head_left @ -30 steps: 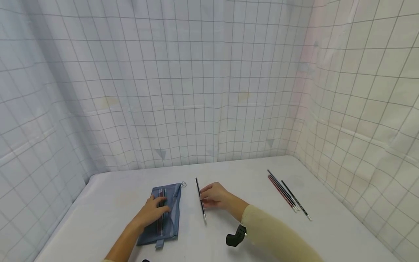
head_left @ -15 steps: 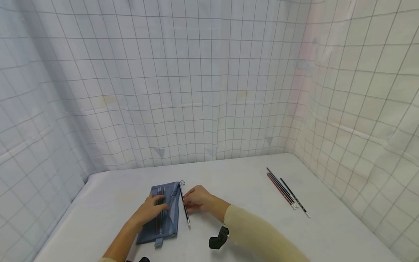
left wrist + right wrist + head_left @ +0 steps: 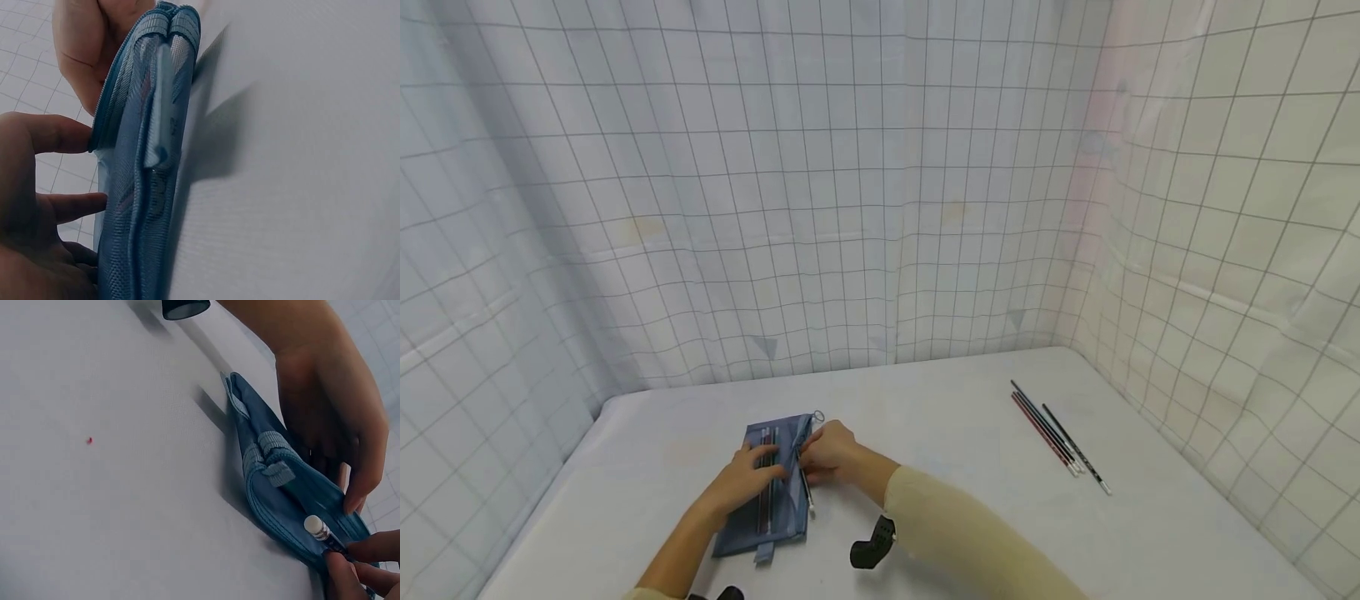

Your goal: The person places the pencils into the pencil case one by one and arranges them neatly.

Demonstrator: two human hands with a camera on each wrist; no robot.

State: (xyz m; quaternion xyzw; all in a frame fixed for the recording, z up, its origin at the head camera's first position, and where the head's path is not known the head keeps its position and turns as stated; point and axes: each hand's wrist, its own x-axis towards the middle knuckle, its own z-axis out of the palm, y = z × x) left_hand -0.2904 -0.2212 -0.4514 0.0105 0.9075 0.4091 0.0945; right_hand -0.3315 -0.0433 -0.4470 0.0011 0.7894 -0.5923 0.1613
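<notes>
A blue zippered mesh pencil case (image 3: pixel 741 533) lies on the white table, several pencils (image 3: pixel 765 510) showing through its face. Across that face my left hand (image 3: pixel 741 485) rests with fingers spread. Its thumb (image 3: pixel 356 499) touches the zipper edge in the right wrist view, where the mouth gapes. My right hand (image 3: pixel 829 450) pinches a dark pencil (image 3: pixel 808 493) at the case's right edge. In the right wrist view the pencil's white eraser end (image 3: pixel 314 525) sticks out at the open mouth; its other end is hidden.
Several loose pencils (image 3: pixel 1047 433), dark ones and a red one, lie at the right of the table (image 3: pixel 955 417). A metal ring (image 3: pixel 818 416) hangs at the case's far corner. Black wrist cameras (image 3: pixel 874 543) ride on the arms. Gridded white curtains (image 3: pixel 790 208) enclose the table.
My right hand has carried the pencil leftward from the bare table to the case's open edge. My left hand stays on the case.
</notes>
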